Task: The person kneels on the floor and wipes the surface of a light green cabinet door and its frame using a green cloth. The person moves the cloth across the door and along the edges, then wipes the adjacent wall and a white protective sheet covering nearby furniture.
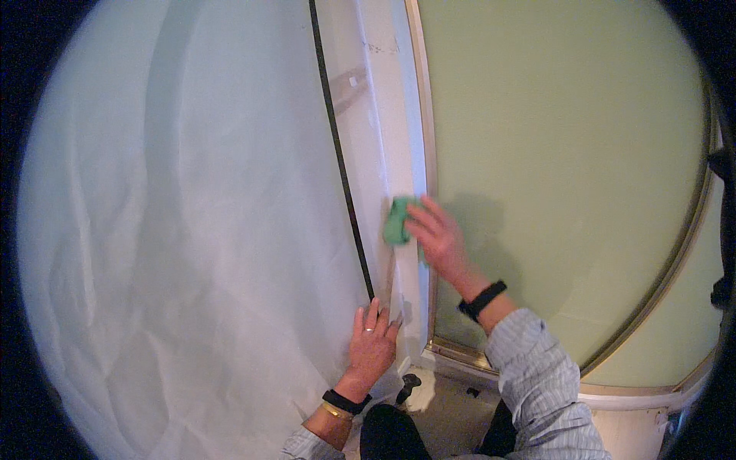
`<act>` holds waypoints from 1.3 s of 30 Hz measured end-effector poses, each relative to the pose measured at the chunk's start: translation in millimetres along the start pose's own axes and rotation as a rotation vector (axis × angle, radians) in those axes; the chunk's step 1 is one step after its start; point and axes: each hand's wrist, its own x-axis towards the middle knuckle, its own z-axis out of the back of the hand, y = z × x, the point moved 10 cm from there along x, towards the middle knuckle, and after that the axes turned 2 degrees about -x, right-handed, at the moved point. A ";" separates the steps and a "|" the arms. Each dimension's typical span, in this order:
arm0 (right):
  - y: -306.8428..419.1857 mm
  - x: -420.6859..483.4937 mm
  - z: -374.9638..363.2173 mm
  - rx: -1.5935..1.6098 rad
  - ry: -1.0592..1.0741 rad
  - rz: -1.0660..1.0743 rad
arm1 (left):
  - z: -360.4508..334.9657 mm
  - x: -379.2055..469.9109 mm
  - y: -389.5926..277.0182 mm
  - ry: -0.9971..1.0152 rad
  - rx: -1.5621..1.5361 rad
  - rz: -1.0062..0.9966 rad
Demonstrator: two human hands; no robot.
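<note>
My right hand [437,236] holds a green cloth or sponge [398,221] against the pale upright strip [397,132] beside a metal-framed green panel [552,161]. The hand is slightly blurred. Lower and to the left, my left hand [374,342] lies with its fingers apart on the lower end of a black strip [343,172]. That strip runs along the edge of a whitish, wrinkled sheet [230,201]. Both wrists wear black bands, and a ring is on a finger of my left hand.
A metal frame [650,305] curves along the right of the green panel and joins its bottom rail [466,355]. A small dark object [409,386] is near the floor beside my knee. Another small dark piece [472,392] lies on the floor [445,408]. Dark marks show high on the pale strip.
</note>
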 end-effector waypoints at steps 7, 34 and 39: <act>-0.4 16.1 -20.5 -0.122 -0.029 -0.038 | 3.6 -1.3 1.5 -0.132 0.060 0.058; 5.6 -149.9 -155.1 0.650 0.059 -0.794 | -64.9 -15.4 21.3 -0.132 -0.118 0.067; 47.6 -294.6 -207.5 1.100 0.124 -1.061 | -47.3 -12.4 10.6 -0.101 0.226 0.006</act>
